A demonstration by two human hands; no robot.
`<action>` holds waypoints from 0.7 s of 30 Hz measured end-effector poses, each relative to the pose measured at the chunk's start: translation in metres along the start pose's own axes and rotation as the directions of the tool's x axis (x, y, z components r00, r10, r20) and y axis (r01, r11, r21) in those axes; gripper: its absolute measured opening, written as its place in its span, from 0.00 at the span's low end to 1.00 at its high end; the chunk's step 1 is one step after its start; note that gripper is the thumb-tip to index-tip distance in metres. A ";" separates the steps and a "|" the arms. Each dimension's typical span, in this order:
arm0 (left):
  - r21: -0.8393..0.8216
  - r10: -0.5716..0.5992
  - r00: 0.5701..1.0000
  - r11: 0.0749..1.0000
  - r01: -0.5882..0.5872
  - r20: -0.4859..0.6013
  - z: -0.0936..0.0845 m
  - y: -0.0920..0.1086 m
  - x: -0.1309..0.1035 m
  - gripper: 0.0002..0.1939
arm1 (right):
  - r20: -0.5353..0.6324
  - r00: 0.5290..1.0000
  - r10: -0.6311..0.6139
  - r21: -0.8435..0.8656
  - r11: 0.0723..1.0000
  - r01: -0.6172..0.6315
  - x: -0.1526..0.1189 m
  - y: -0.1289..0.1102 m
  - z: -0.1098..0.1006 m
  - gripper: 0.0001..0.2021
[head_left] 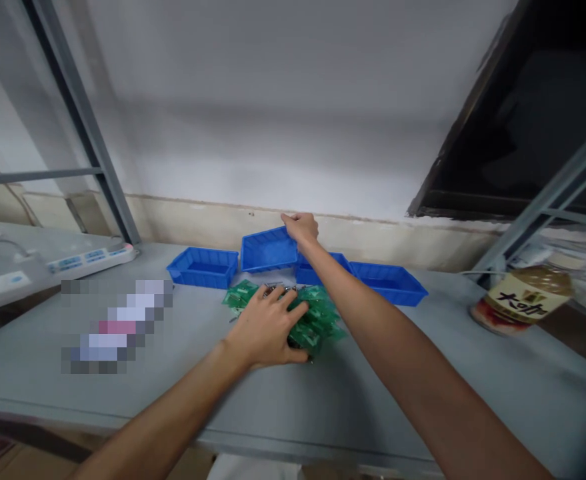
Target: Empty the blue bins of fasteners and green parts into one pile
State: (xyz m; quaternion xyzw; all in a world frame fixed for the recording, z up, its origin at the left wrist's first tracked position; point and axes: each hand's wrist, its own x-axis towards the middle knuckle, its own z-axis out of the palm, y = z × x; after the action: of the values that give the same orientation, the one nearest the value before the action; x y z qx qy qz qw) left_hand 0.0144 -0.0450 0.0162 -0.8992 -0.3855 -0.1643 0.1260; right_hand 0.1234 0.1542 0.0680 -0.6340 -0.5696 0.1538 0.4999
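My right hand [303,227] grips the upper right corner of a blue bin [269,251], which is lifted and tilted so its inside faces me. Below it, my left hand [271,325] lies with fingers spread over a pile of green pieces [317,317] mixed with small metal parts. The pile rests on the grey table [193,373]. What the fingertips touch among the metal parts is partly hidden.
One blue bin [203,268] stands at the left; two more [323,270] [390,283] stand at the right, partly behind my right forearm. A labelled jar [521,300] is far right. A power strip [90,260] and a pixelated item [117,323] lie left. Metal posts flank the table.
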 end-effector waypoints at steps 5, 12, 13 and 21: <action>-0.034 0.011 1.000 0.999 -0.012 -0.011 -0.006 -0.001 0.001 0.35 | 0.008 1.000 0.024 -0.050 0.998 -0.024 0.004 0.011 0.006 0.14; -0.047 0.041 0.999 0.998 -0.041 0.002 -0.004 -0.008 0.001 0.32 | 0.021 1.000 -0.008 -0.024 1.000 0.008 0.001 0.011 0.021 0.15; -0.045 0.036 0.999 0.998 -0.036 0.007 -0.003 -0.009 0.001 0.32 | 0.028 0.999 -0.021 -0.011 1.000 0.021 0.001 0.013 0.021 0.14; -0.113 0.036 0.999 0.993 -0.037 -0.009 -0.005 -0.008 -0.002 0.39 | 0.098 0.961 -0.258 0.067 0.965 0.252 -0.009 0.030 -0.019 0.14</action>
State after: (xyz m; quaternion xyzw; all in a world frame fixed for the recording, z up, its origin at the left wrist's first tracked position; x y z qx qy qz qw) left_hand 0.0064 -0.0430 0.0203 -0.9111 -0.3587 -0.1867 0.0794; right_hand 0.1520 0.1421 0.0493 -0.5325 -0.6679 0.1370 0.5016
